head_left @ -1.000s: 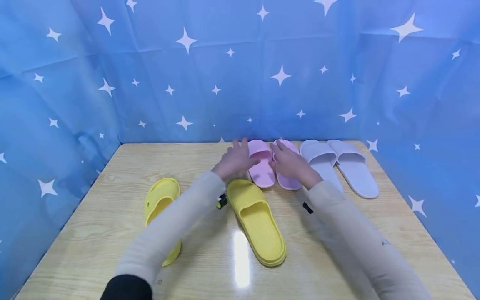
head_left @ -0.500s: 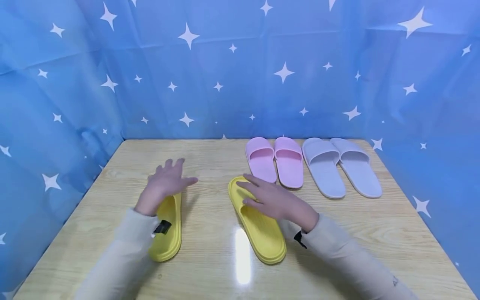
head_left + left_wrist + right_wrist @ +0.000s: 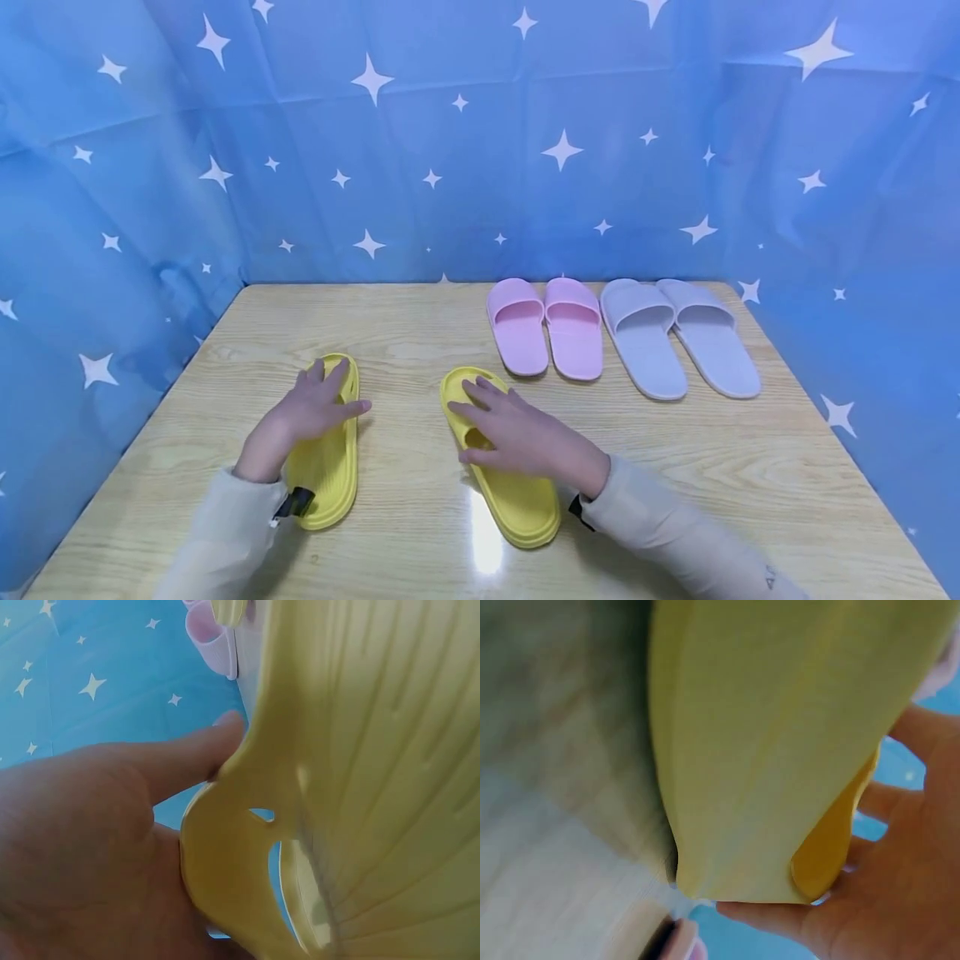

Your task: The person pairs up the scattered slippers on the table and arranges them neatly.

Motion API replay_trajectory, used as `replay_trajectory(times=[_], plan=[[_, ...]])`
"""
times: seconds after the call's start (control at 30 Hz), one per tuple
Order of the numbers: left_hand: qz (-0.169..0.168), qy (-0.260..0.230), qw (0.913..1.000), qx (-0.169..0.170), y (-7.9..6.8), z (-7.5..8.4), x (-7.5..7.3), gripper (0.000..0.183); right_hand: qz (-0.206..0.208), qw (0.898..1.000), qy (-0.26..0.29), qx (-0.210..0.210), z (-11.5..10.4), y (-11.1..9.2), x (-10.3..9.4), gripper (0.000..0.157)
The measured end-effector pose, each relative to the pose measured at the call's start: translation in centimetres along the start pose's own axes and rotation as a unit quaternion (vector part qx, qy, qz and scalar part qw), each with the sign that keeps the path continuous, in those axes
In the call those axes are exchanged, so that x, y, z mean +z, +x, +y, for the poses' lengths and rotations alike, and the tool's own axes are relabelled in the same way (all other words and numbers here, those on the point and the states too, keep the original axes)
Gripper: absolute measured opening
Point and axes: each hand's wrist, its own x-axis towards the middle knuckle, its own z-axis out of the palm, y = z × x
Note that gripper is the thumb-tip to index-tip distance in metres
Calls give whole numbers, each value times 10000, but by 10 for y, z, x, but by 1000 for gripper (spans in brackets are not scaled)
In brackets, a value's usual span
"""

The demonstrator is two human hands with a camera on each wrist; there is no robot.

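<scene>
Two yellow slippers lie apart on the table in the head view, toes pointing away. Over the strap and toe of the left yellow slipper (image 3: pixel 337 475) is my left hand (image 3: pixel 300 417), its fingers fairly straight and spread. In the left wrist view the thumb rests at the edge of that slipper's strap (image 3: pixel 225 855). My right hand (image 3: pixel 525 437) lies across the strap of the right yellow slipper (image 3: pixel 536 512), which slants with its toe to the left. The right wrist view shows spread fingers beside this slipper's sole (image 3: pixel 757 765); the hand hides most of its strap.
A pair of pink slippers (image 3: pixel 521 346) and a pair of pale lavender slippers (image 3: pixel 648 358) stand side by side along the back right of the wooden table (image 3: pixel 405 325). Behind hangs a blue curtain (image 3: pixel 450 133) with white stars.
Both hands have come back from the pink slippers to the yellow ones, the left going leftward. The right yellow slipper has shifted slightly left and nearer under my right hand.
</scene>
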Motion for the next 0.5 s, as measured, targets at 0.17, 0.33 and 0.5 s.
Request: replay_trajectory(times=[0.17,0.33,0.5], plan=[[37,-90,9999,64,-9,0,5,97,-199,9996,-177,-68,-6,-1,2,72],[82,-92,9999,118,-17,-1,9,97,-294,9994,-173,-72,-6,-2,3,71],[23,-122,9994,327,-23,-4,11,97,-309,9994,-155,-91,-6,-2,5,72]])
